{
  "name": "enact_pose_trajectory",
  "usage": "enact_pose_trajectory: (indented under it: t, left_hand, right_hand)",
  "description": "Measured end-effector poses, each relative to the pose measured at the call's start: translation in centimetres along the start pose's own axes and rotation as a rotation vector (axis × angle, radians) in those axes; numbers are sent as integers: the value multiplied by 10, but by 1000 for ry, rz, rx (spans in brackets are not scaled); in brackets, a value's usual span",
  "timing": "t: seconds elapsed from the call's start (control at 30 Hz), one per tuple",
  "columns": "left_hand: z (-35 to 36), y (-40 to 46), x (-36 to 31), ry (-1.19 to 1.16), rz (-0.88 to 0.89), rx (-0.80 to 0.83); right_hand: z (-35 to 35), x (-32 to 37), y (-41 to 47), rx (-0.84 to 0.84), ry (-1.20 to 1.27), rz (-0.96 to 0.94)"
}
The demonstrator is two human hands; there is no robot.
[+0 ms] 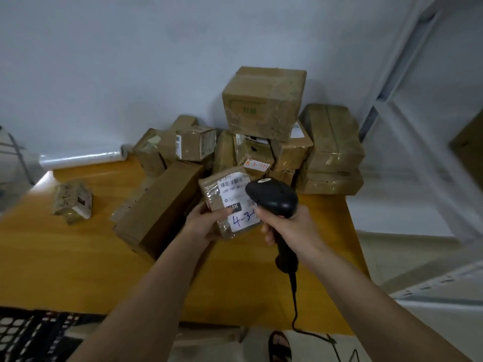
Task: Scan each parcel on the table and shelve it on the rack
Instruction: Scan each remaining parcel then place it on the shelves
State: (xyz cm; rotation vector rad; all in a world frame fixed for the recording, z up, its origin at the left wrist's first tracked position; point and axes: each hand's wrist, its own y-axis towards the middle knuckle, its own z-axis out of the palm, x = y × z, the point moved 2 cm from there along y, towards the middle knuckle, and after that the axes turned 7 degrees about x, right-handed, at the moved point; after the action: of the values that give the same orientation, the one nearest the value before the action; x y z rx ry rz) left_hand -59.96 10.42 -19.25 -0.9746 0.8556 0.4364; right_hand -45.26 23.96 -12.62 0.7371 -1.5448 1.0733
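Left hand (206, 222): forearm reaching up from the lower left, fingers curled under the near left corner of a small parcel (230, 202), thumb pressed on its top face. Right hand (290, 226): forearm entering from the lower right, fingers wrapped round the handle of a black scanner (273, 198), whose head sits above the fist, over the parcel's right side.
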Motion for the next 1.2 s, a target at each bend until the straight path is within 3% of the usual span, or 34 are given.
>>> enact_pose_trajectory:
  t: [0.4, 0.77, 1.2]
  left_hand:
    - [-8, -27, -33, 59, 109, -19]
    - [4, -43, -23, 74, 87, 43]
    - [111, -69, 13, 493, -168, 583]
  right_hand:
    - [8, 15, -42, -1, -142, -75]
    - [5, 9, -68, -43, -54, -57]
    - [-86, 21, -133, 109, 161, -157]
